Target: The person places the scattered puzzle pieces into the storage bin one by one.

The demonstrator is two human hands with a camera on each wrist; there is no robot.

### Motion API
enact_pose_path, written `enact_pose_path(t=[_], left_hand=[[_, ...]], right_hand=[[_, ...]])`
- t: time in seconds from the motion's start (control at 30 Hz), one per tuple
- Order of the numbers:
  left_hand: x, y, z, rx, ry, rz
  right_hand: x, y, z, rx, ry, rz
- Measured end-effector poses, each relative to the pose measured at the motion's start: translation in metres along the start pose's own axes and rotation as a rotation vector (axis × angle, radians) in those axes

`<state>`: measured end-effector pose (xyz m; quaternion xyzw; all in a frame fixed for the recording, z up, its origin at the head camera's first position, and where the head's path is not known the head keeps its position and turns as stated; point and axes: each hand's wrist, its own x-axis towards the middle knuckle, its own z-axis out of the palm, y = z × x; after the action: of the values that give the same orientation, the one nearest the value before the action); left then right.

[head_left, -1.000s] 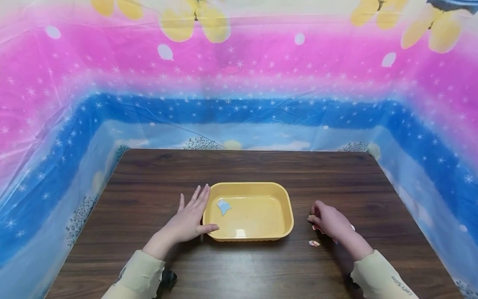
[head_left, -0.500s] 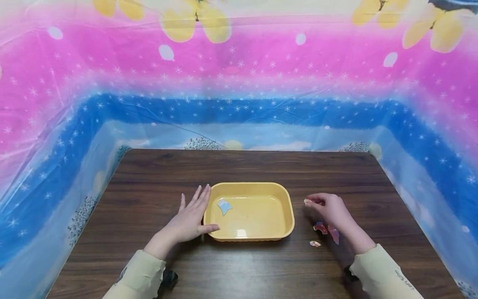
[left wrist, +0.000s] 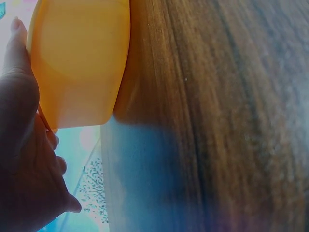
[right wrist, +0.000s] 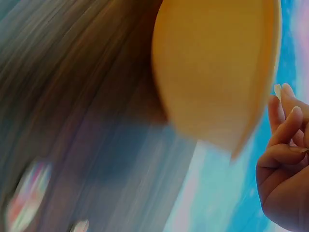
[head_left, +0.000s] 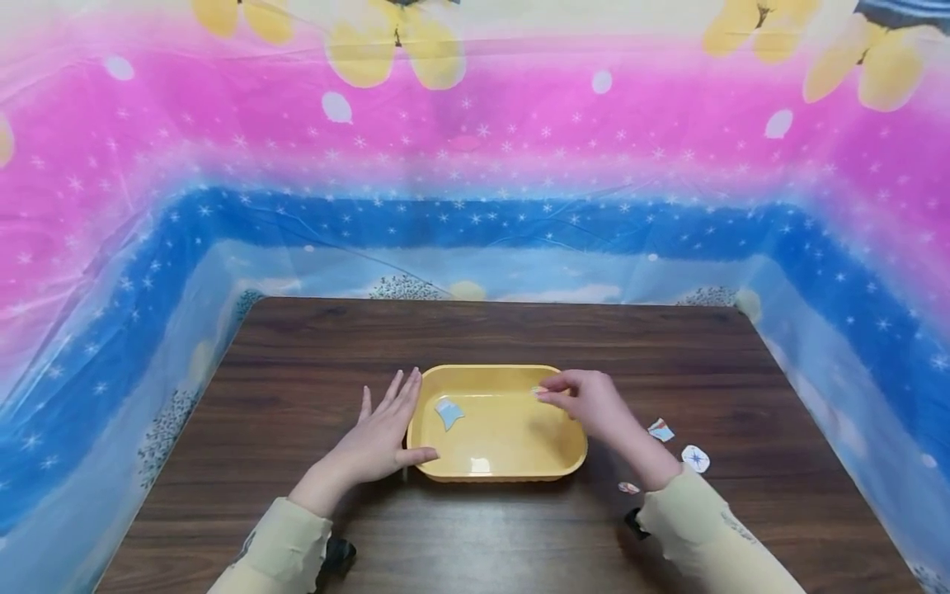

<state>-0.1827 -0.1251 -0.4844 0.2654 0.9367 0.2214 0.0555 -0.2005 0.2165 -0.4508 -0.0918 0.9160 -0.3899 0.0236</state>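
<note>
A yellow rectangular tray [head_left: 490, 478] stands in the middle of the table in the head view. Spread fingers of my left hand [head_left: 374, 437] lie along its left side, the thumb over the near left rim. Inside it, toward the left, is a light blue irregular flat piece [head_left: 449, 413]. My right hand [head_left: 597, 406] is over the tray's right rim and pinches a small whitish flat printed piece [head_left: 539, 390] between thumb and index finger. In the right wrist view the pinched piece [right wrist: 277, 91] shows as a thin pale edge beside the tray wall [right wrist: 217, 67].
On the dark wood table [head_left: 490, 544], right of the tray, lie a blue-and-orange piece [head_left: 660, 430], a white piece with a blue star-like print [head_left: 695, 459] and a small orange-white piece [head_left: 628, 487]. A patterned cloth [head_left: 475, 223] surrounds the table's back and sides.
My right hand has picked up a small piece from the table and carried it left over the tray's right rim. The red pieces are now hidden under the right arm. My left hand stays put.
</note>
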Motion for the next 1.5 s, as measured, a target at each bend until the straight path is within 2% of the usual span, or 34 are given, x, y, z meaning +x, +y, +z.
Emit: enact_pose_path(t=[0.13,0.2,0.33,0.5,0.73,0.93,1.07,1.27,1.4,1.5], left_hand=[[0.000,0.000,0.000,0.018,0.001,-0.003],[0.001,0.000,0.000,0.024,-0.002,-0.004],[0.002,0.000,0.001,0.023,-0.011,-0.007],[0.001,0.000,0.001,0.023,-0.004,-0.005],[0.000,-0.001,0.002,0.023,0.008,0.002],[0.001,-0.002,0.003,0.018,0.019,0.018],[0.001,-0.001,0.003,0.016,0.020,0.014],[0.001,0.000,0.002,0.010,0.015,0.004],[0.000,0.000,0.002,0.010,0.013,-0.001],[0.000,0.001,0.002,0.008,0.013,0.006]], right_hand=[[0.007,-0.023,0.028,-0.022,-0.100,-0.131],[0.010,-0.036,0.041,-0.051,-0.156,-0.171],[0.015,-0.060,0.062,-0.128,-0.250,-0.216],[0.017,-0.083,0.084,-0.275,-0.326,-0.263],[0.012,-0.094,0.104,-0.441,-0.404,-0.282],[0.010,-0.093,0.113,-0.495,-0.448,-0.285],[0.011,-0.087,0.109,-0.498,-0.463,-0.292],[0.012,-0.073,0.080,-0.391,-0.452,-0.229],[0.007,-0.059,0.053,-0.273,-0.390,-0.170],[0.001,-0.041,0.028,-0.215,-0.290,-0.175]])
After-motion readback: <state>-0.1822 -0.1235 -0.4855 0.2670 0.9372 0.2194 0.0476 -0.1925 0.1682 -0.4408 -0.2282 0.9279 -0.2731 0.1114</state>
